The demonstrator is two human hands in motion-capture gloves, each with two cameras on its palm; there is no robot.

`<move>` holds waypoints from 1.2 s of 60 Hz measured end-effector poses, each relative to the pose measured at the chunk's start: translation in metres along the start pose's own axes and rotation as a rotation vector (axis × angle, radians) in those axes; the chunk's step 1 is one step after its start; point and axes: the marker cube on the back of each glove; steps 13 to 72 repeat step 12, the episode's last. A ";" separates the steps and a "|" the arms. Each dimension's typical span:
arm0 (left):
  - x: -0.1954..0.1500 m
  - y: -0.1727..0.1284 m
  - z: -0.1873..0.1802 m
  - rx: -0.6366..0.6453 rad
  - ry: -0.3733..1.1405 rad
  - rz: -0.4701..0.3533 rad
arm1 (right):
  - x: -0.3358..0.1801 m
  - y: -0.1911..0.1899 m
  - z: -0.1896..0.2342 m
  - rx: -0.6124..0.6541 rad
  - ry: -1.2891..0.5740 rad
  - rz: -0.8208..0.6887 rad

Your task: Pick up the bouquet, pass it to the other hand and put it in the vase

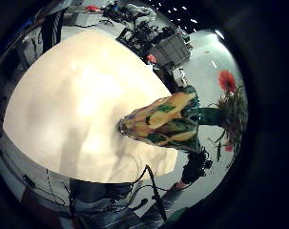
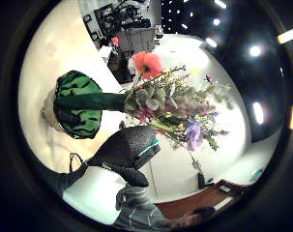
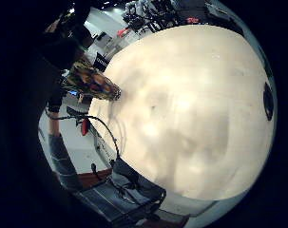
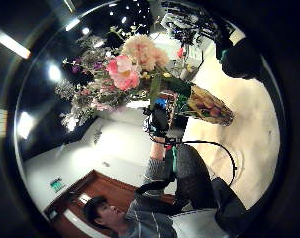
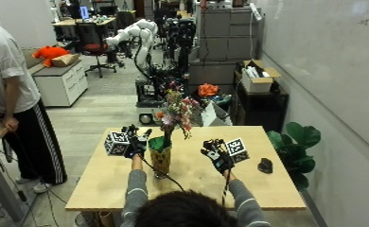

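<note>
The bouquet (image 5: 175, 112) of pink, orange and purple flowers stands upright in a yellow and green patterned vase (image 5: 161, 161) on the wooden table (image 5: 266, 189). My left hand (image 5: 133, 144) is just beside the vase's rim on its left, fingers relaxed, holding nothing. My right hand (image 5: 219, 156) hovers over the table to the right of the vase, apart from it, fingers spread. The left palm views show the vase (image 1: 168, 121), the green-wrapped stems (image 2: 90, 101) and the flowers (image 2: 170, 104) a short way off. The right thumb side view shows bouquet (image 4: 129, 67) and vase (image 4: 209, 109).
A small black object (image 5: 265, 165) lies near the table's right edge, also seen on the table in the right little finger side view (image 3: 268, 100). A potted plant (image 5: 298, 139) stands by the table's right side. A cabinet (image 5: 257, 101) stands behind the table.
</note>
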 end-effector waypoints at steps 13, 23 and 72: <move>-0.009 -0.002 -0.014 0.157 0.007 0.037 | -0.006 -0.005 0.004 -0.028 -0.066 -0.051; -0.009 -0.002 -0.014 0.157 0.007 0.037 | -0.006 -0.005 0.004 -0.028 -0.066 -0.051; -0.009 -0.002 -0.014 0.157 0.007 0.037 | -0.006 -0.005 0.004 -0.028 -0.066 -0.051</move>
